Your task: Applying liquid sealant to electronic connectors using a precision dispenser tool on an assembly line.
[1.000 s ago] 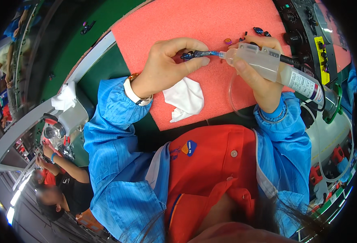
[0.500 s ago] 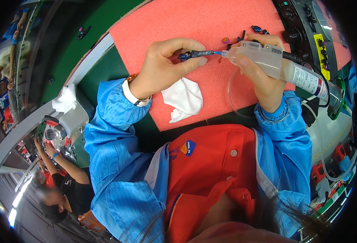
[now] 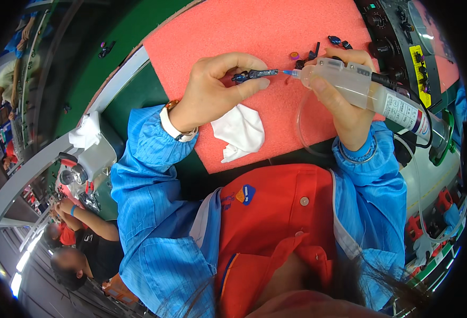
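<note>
Over a pink foam mat [image 3: 186,42], my left hand [image 3: 212,90] is closed on a small dark elongated part [image 3: 252,74], its narrow end pointing right between thumb and fingers. My right hand [image 3: 345,100] wraps round a translucent glue dispensing syringe [image 3: 345,79], which has a white label and lies slanted. Its thin blue-and-red needle tip [image 3: 285,72] points left at the end of the dark part, with a slight gap between them. A crumpled white cloth [image 3: 239,130] lies on the mat below my left hand.
Several small dark parts [image 3: 339,41] and a little purple-and-orange piece [image 3: 295,55] lie beyond my right hand. A black control box with knobs [image 3: 379,47] stands at the right. A clear hose [image 3: 301,127] loops on the mat. At lower left another person [image 3: 90,238] works.
The syringe tip has drawn back slightly to the right, from touching the dark part to a small gap. My left hand stays nearly in place. The other person's arms have shifted.
</note>
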Demonstrator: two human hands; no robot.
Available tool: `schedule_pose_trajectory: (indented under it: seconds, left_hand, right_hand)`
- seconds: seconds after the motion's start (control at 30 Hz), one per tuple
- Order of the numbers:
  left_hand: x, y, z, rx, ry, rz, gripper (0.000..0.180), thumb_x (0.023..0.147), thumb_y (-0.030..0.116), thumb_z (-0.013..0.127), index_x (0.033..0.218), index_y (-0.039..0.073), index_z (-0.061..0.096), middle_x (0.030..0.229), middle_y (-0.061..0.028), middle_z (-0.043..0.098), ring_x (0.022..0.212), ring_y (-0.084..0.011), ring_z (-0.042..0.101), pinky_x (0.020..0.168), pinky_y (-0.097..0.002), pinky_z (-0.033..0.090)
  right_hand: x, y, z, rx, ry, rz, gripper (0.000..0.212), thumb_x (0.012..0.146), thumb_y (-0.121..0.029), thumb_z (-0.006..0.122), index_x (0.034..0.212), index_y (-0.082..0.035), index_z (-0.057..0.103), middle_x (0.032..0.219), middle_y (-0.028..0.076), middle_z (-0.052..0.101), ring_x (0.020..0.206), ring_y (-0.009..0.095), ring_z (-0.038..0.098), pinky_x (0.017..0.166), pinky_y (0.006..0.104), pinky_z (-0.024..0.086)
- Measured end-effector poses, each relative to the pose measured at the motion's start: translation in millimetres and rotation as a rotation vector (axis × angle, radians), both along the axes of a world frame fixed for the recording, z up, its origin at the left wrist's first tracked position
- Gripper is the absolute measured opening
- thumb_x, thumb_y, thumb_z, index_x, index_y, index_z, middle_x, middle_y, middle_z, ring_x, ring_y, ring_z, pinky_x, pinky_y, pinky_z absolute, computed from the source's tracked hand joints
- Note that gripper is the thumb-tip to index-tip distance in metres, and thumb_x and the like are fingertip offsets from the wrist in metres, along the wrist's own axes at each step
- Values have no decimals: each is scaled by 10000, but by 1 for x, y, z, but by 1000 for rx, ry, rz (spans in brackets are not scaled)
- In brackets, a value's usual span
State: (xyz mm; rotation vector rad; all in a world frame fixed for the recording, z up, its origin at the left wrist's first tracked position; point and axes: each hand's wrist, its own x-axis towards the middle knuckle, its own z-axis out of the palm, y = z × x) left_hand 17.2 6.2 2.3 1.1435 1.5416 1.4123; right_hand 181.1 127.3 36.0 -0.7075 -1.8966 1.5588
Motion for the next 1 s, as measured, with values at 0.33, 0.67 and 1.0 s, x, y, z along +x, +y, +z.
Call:
schedule_pose_trajectory:
  seconds: [0.33, 0.67, 1.0]
  left_hand:
    - [2, 0, 0, -1, 84, 20, 179, 690, 17, 685, 843, -3, 594, 746, -37, 609, 670, -85, 567, 599, -206, 464]
    - [5, 2, -5, 128, 405, 99, 159, 668, 35, 682, 786, 12, 579, 691, -80, 605, 588, -163, 593, 520, -241, 467]
    - [3, -1, -2, 81, 437, 53, 183, 671, 14, 697, 817, -2, 588, 756, -65, 630, 645, -110, 598, 577, -209, 474]
  right_hand:
    - [0, -3, 2, 105, 14, 6, 384, 683, -6, 690, 978, 12, 445, 836, 96, 581, 761, 140, 592, 666, 252, 483]
    - [1, -11, 5, 89, -31, 50, 355, 714, -31, 661, 1006, 28, 468, 959, 119, 537, 845, 180, 586, 743, 284, 465]
    - [-2, -7, 3, 296, -29, 71, 387, 667, 28, 682, 970, 23, 441, 824, 98, 571, 727, 134, 593, 634, 245, 488]
